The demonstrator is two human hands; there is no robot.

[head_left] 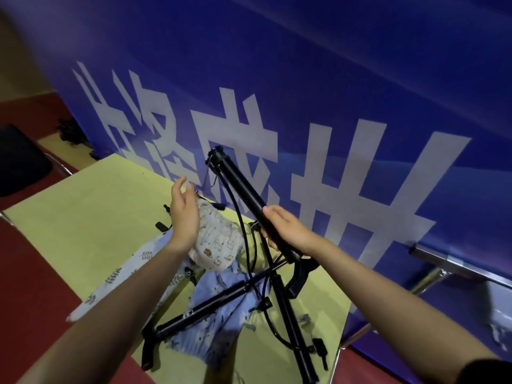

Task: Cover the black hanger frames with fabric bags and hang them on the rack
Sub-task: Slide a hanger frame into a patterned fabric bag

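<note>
A black hanger frame (243, 187) is rising at a slant from the middle of the view toward twelve o'clock, and the right hand (288, 231) is gripping its thick tube about halfway up, fingers curled round it. At nine o'clock from that grip the left hand (184, 214) is hovering with its fingers straight and loosely spread, holding nothing, just above a cream fabric bag (219, 245) printed with small animals. Toward six o'clock two more black bars (216, 300) are crossing each other over a blue patterned bag (219, 328), and a pale leaf-print bag (144, 261) is lying at eight o'clock under the left forearm, all of it on a yellow-green mat (91, 214). Thin black cords (243, 234) are looping between the bars (how they are joined to the frame I cannot tell). The likely trouble from here is snagging: lifting the held tube further could drag the cords and the crossed bars along, pulling the bags off the mat, and a bag mouth could catch on the fitting at the tube's tip. A blue banner (332, 92) with large white characters is standing close behind at twelve o'clock, crowding any upward swing, and a metal stand (432, 273) is sitting at three o'clock. No rack is showing.
</note>
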